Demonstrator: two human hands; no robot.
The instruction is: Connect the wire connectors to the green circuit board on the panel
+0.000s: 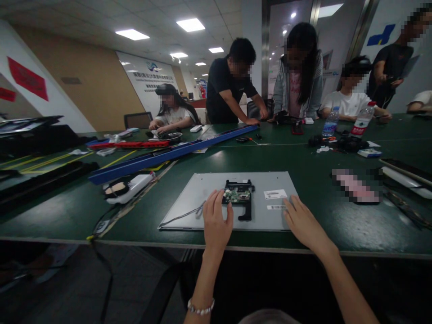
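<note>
A flat grey metal panel point(192, 189), like the back of a display, lies on the green table in front of me. On its middle sits a green circuit board point(237, 194) with a black plastic bracket point(248, 212) around part of it. My left hand point(218, 218) is over the panel with fingers stretched, its fingertips at the board's left edge; whether they touch cannot be told. My right hand point(303, 222) rests by the panel's right edge, fingers extended near two white labels point(275, 194). A thin cable point(182, 215) runs across the panel's left side.
A long blue bar point(175, 153) crosses the table beyond the panel. Left of it stands a white device point(131, 188) with a cable. Farther right are a blurred pink item point(357, 186), a water bottle point(330, 121) and a red-capped bottle point(362, 121). Several people work around the table.
</note>
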